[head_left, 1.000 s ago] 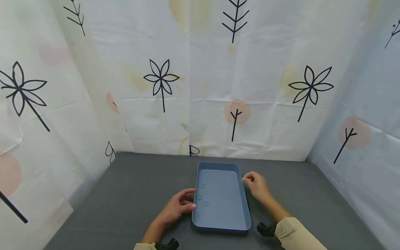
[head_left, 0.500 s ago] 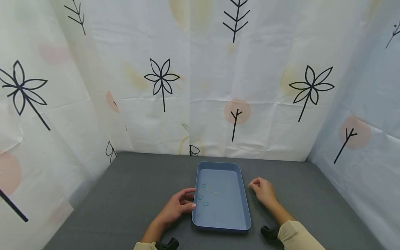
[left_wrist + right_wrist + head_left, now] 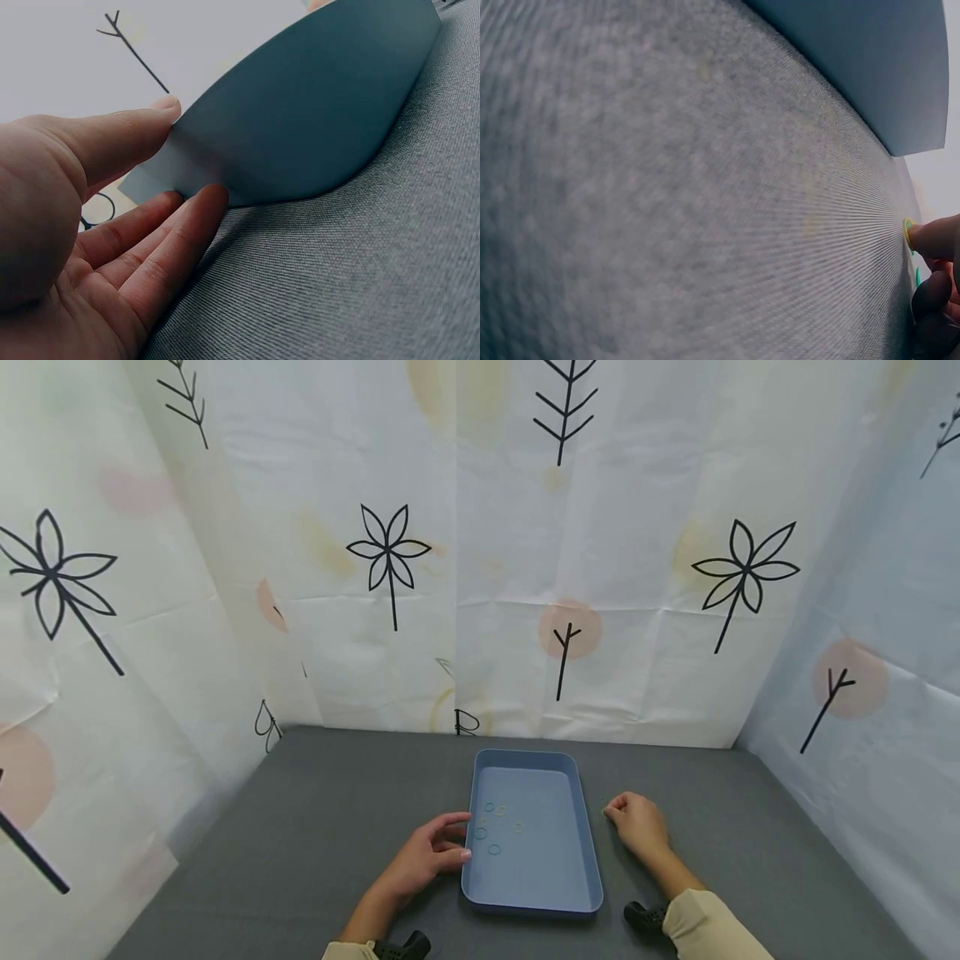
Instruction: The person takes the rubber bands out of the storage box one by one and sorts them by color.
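A shallow blue tray (image 3: 543,877) lies on the grey table, with several thin rings (image 3: 494,850), like small rubber bands, in blue-green and yellow on its left half. My left hand (image 3: 422,860) touches the tray's left side. In the left wrist view its thumb (image 3: 135,139) is at the rim and its extended fingers (image 3: 176,247) meet the outer wall lower down. Right of the tray, low over the table, my right hand (image 3: 639,827) pinches a yellow rubber band (image 3: 908,234) at its fingertips. A bit of green band (image 3: 918,276) shows beside those fingers.
The dark grey table (image 3: 337,793) ends at a pale patterned cloth wall (image 3: 495,677) behind, with similar walls left and right. The tray's wall (image 3: 870,67) stands left of my right hand.
My right hand has moved from the tray's right rim outward to the right and down towards the table. The left hand and tray have stayed put.
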A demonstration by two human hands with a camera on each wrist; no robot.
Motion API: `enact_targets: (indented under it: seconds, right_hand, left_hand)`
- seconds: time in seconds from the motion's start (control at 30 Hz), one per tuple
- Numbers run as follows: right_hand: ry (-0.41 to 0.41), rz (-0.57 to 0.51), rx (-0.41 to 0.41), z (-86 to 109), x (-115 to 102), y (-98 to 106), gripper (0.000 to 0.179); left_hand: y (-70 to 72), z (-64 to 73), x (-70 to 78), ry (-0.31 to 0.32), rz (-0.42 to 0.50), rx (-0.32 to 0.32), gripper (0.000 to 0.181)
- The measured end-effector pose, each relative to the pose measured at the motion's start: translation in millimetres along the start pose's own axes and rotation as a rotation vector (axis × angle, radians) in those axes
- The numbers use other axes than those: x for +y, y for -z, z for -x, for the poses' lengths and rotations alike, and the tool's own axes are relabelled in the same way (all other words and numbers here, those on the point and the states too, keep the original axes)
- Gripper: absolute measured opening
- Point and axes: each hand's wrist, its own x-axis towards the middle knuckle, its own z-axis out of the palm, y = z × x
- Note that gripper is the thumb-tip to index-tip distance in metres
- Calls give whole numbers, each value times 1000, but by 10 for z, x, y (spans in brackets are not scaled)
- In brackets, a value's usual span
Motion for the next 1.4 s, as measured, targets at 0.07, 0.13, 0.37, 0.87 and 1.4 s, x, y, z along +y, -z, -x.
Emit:
enact_targets:
  seconds: [0.07, 0.13, 0.37, 0.87, 1.4]
  right_hand:
    - [0, 13, -6, -4, 8, -9, 15]
    - [-3, 22, -12, -12, 18, -17, 15]
    - [-23, 24, -29, -31, 15, -2, 14]
    - [-46, -54, -11, -57, -17, 7, 8]
    - [60, -160, -30, -310, -380, 39, 14]
  left_hand:
    - [2, 9, 0, 1, 1, 0, 58]
    - [4, 17, 1, -2, 4, -1, 58]
    - [9, 11, -8, -2, -8, 0, 58]
    - [4, 16, 35, 6, 16, -2, 60]
    - [0, 2, 16, 10, 30, -6, 60]
